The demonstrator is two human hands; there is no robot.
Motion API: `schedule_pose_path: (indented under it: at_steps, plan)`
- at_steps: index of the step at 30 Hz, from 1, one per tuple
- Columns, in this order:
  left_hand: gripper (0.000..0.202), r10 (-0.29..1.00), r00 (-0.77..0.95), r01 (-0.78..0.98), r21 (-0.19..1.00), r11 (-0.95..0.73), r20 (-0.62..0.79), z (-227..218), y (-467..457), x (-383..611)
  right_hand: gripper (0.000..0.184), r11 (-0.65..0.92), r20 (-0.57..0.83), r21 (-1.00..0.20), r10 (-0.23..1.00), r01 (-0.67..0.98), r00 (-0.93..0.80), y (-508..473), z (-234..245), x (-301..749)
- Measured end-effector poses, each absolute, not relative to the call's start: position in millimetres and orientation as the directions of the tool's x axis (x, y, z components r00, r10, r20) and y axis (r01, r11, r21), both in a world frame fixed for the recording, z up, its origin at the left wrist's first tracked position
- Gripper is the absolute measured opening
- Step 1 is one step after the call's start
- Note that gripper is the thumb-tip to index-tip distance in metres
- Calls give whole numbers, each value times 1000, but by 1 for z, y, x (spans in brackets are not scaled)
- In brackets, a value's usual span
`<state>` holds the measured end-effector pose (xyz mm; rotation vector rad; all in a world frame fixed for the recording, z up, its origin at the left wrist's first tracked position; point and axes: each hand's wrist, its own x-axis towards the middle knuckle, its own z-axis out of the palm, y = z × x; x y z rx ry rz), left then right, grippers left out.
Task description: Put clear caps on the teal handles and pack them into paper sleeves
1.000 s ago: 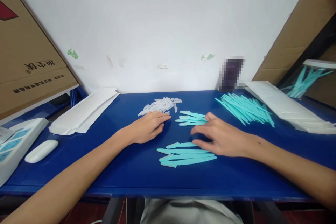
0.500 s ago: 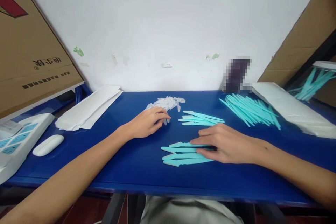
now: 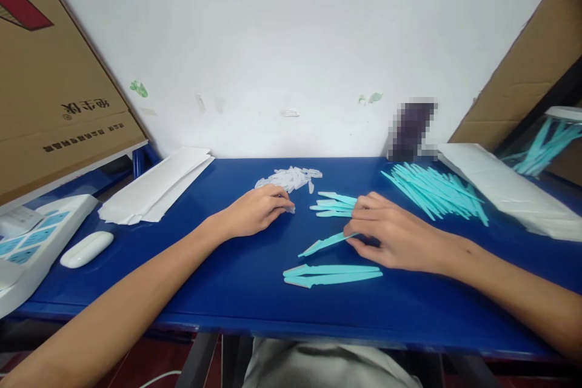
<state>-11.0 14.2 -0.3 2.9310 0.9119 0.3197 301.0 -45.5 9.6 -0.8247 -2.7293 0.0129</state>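
Note:
My right hand (image 3: 386, 233) pinches a turquoise eyebrow razor (image 3: 324, 245) by its handle, its blade end pointing left and slightly down. A second razor may lie against it; I cannot tell. Two more razors (image 3: 334, 275) lie side by side on the table in front of that hand. Just beyond its fingers is a small group of razors (image 3: 334, 205), partly covered by the hand. My left hand (image 3: 259, 211) is closed, with a small translucent blade cap (image 3: 291, 210) at its fingertips. Behind it lies a pile of such caps (image 3: 291, 177).
A larger heap of turquoise razors (image 3: 436, 191) lies at the back right, beside a white packet (image 3: 509, 194). White sheets (image 3: 157, 185), a white oval case (image 3: 86, 250) and a white power strip (image 3: 54, 230) are at the left. A cardboard box (image 3: 59, 91) stands behind them.
My right hand has lifted from the near row and moved up and away with a razor; two razors stay there. My left hand has barely moved, its fingers now closer together around the cap.

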Motion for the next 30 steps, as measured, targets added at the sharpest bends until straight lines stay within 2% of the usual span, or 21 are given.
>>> schedule_pose_path:
  at_steps: [5, 15, 30]
  plan:
    - [32, 571, 802, 559, 117, -821, 175, 1, 14, -12, 29, 821, 208, -88, 569, 564, -796, -40, 10, 307]
    - [31, 574, 781, 578, 63, -814, 246, 1, 17, -16, 26, 820, 262, -64, 564, 569, -783, -36, 5, 315]
    - [34, 612, 752, 627, 21, -779, 245, 6, 16, -18, 30, 777, 130, -145, 629, 613, -766, -38, 11, 315]
